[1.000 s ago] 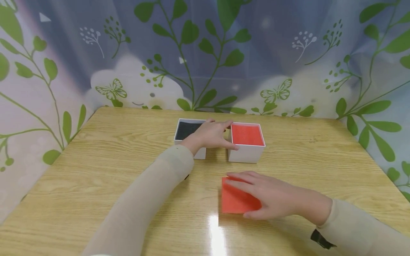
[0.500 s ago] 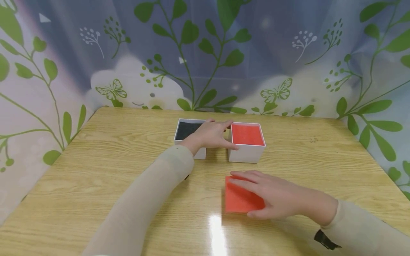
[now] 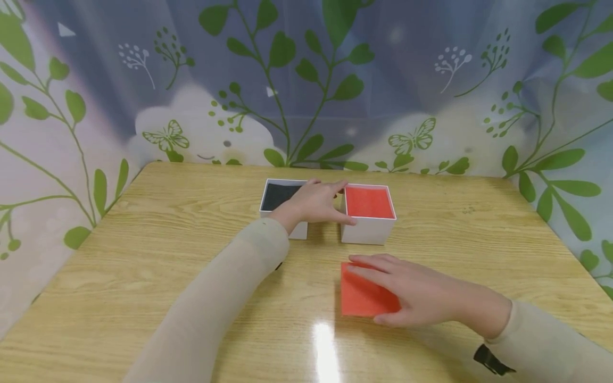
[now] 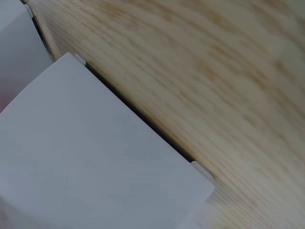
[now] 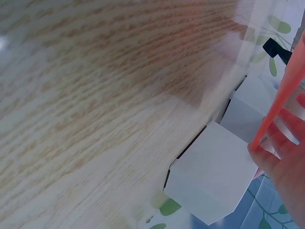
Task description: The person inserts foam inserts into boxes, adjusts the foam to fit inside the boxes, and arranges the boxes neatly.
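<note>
In the head view, my left hand reaches over a white box with black contents and grips the left side of a white box with red contents. Its thumb lies on that box's front and its index finger at the back corner. Nearer me, my right hand holds a red square sheet from above, thumb at the near edge and fingers at the far edge. In the right wrist view the sheet appears bowed and raised off the table. Only box walls and table show in the left wrist view.
The boxes stand side by side with a small gap on a wood-grain table. Behind it hangs a curtain printed with leaves and butterflies. A black strap shows at the right sleeve.
My right hand has moved slightly to the right with the red sheet. The left hand and both boxes have stayed in place.
</note>
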Tool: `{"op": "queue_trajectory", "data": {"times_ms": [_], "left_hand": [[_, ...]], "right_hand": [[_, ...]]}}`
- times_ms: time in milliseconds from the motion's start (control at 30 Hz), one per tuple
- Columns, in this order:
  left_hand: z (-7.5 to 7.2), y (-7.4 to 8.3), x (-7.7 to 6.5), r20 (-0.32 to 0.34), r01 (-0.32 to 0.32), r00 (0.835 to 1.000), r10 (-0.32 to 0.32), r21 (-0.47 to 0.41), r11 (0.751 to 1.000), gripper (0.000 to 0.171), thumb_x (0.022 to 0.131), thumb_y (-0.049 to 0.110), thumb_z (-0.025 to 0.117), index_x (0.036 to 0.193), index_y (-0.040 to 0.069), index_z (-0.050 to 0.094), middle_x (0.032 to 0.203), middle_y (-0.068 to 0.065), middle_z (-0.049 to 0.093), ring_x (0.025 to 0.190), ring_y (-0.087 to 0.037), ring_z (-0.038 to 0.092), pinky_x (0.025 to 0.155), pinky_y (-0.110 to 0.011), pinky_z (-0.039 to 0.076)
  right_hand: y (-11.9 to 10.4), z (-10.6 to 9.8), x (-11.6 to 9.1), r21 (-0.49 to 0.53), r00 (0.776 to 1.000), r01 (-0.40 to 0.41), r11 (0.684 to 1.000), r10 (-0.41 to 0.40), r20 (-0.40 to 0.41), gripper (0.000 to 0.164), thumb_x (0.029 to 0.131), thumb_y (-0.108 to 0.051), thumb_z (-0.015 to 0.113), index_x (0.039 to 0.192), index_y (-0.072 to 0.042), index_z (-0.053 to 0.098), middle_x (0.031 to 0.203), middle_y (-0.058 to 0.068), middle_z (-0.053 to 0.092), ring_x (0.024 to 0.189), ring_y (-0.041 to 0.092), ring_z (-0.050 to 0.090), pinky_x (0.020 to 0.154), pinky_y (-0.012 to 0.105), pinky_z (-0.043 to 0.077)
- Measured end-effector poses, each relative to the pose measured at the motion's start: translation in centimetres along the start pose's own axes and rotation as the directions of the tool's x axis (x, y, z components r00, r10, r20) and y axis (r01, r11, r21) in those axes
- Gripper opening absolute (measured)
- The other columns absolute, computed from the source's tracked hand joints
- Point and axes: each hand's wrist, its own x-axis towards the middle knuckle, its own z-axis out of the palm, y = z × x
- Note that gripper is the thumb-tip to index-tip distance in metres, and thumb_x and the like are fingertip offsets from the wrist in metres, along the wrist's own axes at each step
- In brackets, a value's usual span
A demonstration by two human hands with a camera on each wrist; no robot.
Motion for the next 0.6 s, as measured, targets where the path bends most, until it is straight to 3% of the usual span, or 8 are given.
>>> {"op": "queue_trajectory", "data": {"times_ms": [600], "left_hand": [[-0.03, 0.04, -0.08, -0.006, -0.001, 1.000, 0.001, -0.006, 1.000, 0.102, 0.073, 0.073, 0.056, 0.150, 0.016, 0.022, 0.139, 0.006, 0.046, 0.120, -0.007, 0.047, 0.111, -0.037, 0.013]], "right_hand": [[0.12, -0.17, -0.24, 0.020, 1.000, -0.016, 1.000, 0.016, -0.001, 0.076, 0.085, -0.039, 0.065, 0.148, -0.022, 0.027, 0.152, -0.003, 0.021, 0.134, 0.023, 0.028, 0.100, 0.048, 0.036]]}}
